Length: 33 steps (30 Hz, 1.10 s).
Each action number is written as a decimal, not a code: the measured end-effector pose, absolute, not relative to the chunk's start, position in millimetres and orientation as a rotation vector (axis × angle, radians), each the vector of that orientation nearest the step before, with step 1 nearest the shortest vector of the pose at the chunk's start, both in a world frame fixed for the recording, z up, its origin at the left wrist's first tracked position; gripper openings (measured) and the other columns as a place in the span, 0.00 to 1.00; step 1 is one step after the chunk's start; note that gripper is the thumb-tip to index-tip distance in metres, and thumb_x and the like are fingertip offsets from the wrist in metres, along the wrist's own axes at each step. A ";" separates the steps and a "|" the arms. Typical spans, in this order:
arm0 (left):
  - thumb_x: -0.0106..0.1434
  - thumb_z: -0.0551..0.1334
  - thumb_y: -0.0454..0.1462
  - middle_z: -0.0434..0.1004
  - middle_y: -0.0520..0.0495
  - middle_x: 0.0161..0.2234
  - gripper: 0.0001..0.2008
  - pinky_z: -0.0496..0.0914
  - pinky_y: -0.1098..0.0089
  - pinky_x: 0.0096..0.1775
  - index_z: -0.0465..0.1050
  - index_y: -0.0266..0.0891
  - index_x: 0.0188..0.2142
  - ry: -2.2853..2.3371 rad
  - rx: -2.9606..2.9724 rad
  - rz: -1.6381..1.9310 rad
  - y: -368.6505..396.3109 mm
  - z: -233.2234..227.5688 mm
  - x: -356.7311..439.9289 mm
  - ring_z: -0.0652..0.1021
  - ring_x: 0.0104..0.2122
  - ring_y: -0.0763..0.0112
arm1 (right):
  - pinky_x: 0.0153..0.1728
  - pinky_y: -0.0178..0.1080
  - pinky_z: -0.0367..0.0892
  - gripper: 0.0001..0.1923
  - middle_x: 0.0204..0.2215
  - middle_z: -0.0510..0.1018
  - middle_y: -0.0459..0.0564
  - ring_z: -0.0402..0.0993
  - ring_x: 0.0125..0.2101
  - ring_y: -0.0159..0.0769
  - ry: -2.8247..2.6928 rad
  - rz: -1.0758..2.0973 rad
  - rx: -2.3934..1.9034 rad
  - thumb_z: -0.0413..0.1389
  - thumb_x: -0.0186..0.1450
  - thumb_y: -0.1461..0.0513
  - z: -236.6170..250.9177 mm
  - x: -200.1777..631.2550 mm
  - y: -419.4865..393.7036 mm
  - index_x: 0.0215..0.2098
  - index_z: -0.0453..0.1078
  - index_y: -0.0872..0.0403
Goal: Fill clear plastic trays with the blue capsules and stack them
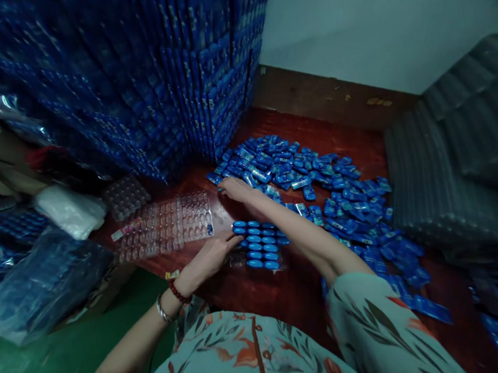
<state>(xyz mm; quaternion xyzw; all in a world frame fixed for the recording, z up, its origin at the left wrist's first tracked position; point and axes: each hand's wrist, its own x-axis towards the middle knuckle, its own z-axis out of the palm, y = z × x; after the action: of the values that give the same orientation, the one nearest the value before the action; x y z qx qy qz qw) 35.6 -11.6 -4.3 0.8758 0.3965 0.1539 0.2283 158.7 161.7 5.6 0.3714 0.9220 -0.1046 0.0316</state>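
Note:
A clear plastic tray [259, 244] lies on the dark red table [266, 291] with rows of small blue oval items filling its cells. My left hand [211, 255] rests at the tray's left edge, fingertips touching it. My right hand [236, 188] reaches past the tray to the near edge of a heap of loose blue packets [318, 187]; whether its fingers hold one I cannot tell. An empty clear blister tray [170, 224] lies just left of my hands.
A tall stack of blue packed trays [158, 73] rises at the back left. Grey stacked trays [457, 153] stand at the right. White and clear plastic bags [67, 209] sit at the left. A green floor [51, 357] shows below.

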 end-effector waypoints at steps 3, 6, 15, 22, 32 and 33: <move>0.67 0.52 0.34 0.71 0.41 0.45 0.14 0.71 0.66 0.43 0.66 0.39 0.51 1.187 2.368 0.576 -21.4 -17.8 42.0 0.74 0.42 0.65 | 0.50 0.39 0.61 0.16 0.48 0.73 0.61 0.67 0.50 0.40 2.851 -0.294 1.105 0.44 0.65 0.72 -8.0 146.9 164.4 0.45 0.70 0.62; 0.66 0.51 0.32 0.72 0.42 0.42 0.14 0.72 0.67 0.39 0.68 0.39 0.49 1.291 2.246 0.679 -28.9 -26.3 47.9 0.75 0.38 0.67 | 0.53 0.40 0.59 0.17 0.50 0.71 0.60 0.65 0.52 0.40 2.864 -0.303 1.065 0.42 0.66 0.72 -16.1 144.5 160.7 0.48 0.67 0.61; 0.64 0.55 0.30 0.72 0.46 0.34 0.08 0.69 0.71 0.38 0.72 0.37 0.38 1.134 2.051 0.716 -6.6 -20.0 40.5 0.74 0.34 0.70 | 0.46 0.42 0.65 0.15 0.45 0.75 0.62 0.71 0.46 0.43 2.847 -0.528 1.234 0.46 0.63 0.70 -26.6 150.5 169.0 0.47 0.66 0.61; 0.64 0.52 0.29 0.71 0.45 0.35 0.11 0.68 0.70 0.36 0.71 0.38 0.40 1.268 2.102 0.649 -16.2 -25.1 45.2 0.73 0.34 0.69 | 0.34 0.34 0.68 0.08 0.33 0.77 0.50 0.75 0.34 0.33 2.912 -0.983 1.601 0.46 0.64 0.65 -15.6 168.6 162.2 0.40 0.64 0.57; 0.67 0.52 0.35 0.73 0.45 0.36 0.09 0.69 0.68 0.39 0.66 0.38 0.45 1.299 2.187 0.822 -15.3 -44.0 42.3 0.75 0.36 0.68 | 0.26 0.29 0.64 0.15 0.25 0.74 0.41 0.69 0.23 0.26 1.890 -3.101 2.011 0.57 0.52 0.62 30.4 242.9 91.6 0.39 0.66 0.52; 0.67 0.51 0.37 0.73 0.46 0.34 0.09 0.69 0.69 0.38 0.66 0.38 0.44 1.311 2.246 0.798 -15.4 -45.3 43.2 0.74 0.35 0.68 | 0.26 0.29 0.64 0.13 0.25 0.74 0.41 0.68 0.23 0.26 1.873 -3.089 2.042 0.55 0.53 0.62 33.6 248.6 85.6 0.38 0.67 0.52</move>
<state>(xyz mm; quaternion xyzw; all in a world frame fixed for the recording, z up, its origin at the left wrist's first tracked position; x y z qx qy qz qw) 43.2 -15.4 -45.3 0.8074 0.4712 0.2868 0.2092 248.6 85.6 33.6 0.4309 0.3953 -0.6519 -0.4829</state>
